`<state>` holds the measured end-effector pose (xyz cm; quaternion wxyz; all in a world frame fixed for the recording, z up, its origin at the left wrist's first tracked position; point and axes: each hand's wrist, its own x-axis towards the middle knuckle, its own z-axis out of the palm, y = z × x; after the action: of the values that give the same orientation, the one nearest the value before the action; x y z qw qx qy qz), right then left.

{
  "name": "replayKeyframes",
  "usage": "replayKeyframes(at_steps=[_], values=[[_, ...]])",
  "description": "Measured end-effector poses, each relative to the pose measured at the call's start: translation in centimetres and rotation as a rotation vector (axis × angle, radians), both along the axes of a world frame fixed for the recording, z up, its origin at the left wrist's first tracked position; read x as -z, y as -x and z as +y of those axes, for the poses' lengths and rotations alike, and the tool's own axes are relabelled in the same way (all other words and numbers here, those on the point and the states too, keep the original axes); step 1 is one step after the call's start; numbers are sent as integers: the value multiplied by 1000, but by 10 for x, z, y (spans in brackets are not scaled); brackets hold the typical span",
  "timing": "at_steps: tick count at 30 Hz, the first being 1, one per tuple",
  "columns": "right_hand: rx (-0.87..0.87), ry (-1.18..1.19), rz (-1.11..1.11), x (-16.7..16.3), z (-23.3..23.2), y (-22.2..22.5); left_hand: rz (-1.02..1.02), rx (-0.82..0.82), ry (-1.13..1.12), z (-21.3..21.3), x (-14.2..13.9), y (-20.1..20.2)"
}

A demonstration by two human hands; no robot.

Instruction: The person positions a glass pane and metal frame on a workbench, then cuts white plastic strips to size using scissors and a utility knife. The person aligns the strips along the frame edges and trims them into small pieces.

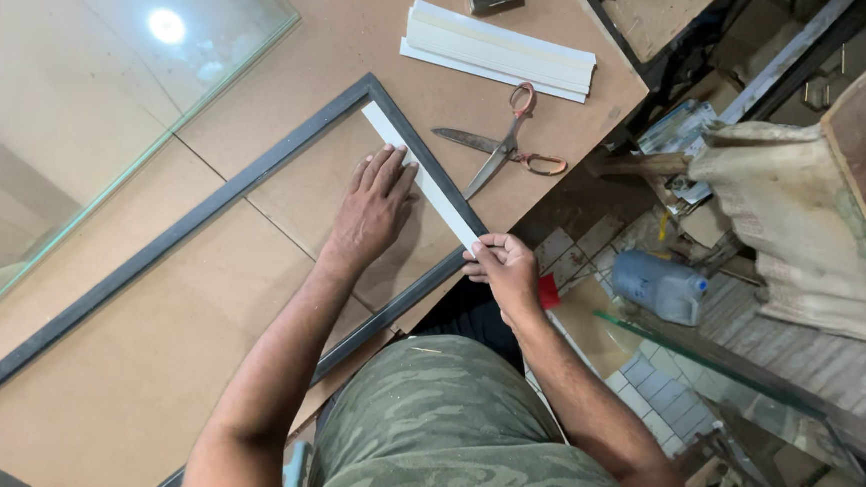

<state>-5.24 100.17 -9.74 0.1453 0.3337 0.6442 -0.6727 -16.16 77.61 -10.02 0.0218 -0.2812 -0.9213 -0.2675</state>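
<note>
The left hand (pixel 376 205) lies flat, fingers spread, pressing a long thin white plastic strip (pixel 419 172) against the dark metal frame (pixel 249 177) on the brown wooden table (pixel 340 29) — the right hand (pixel 505 269) pinches the strip's near end.

The brown board worktable (pixel 157 321) carries a dark rectangular frame (pixel 201 213), with a white strip (pixel 419 174) laid along its inner edge. A glass pane (pixel 55 116) (far corner), a stack of white strips (pixel 496 49) and scissors (pixel 502 149) lie beside it.
</note>
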Motion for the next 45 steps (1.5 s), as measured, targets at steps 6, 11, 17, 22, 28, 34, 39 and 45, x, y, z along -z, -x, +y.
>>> replayKeyframes(at_steps=[6, 11, 17, 22, 28, 34, 39, 45], values=[[38, -75, 24, -12, -32, 15, 5, 14, 5, -13, -5, 9], [-41, -176, 66, -19, -43, 20, -5, -5, -7, -25, -12, 9], [-126, -194, -47, -22, -38, 10, -39, -41, -15, -28, -10, -2], [-412, -486, -2, -42, -27, 15, -94, -64, 12, -22, -9, -11], [-742, -846, 506, -79, -23, 69, -117, -167, -24, -8, -9, -25], [-1334, -834, 1140, -56, -36, 178, -16, -574, -186, 25, -11, -58], [-1703, -931, 1505, -32, -38, 243, -68, -1142, -316, 87, -20, -115], [-1837, -765, 1626, -26, -22, 264, -282, -1802, -895, 216, -10, -158]])
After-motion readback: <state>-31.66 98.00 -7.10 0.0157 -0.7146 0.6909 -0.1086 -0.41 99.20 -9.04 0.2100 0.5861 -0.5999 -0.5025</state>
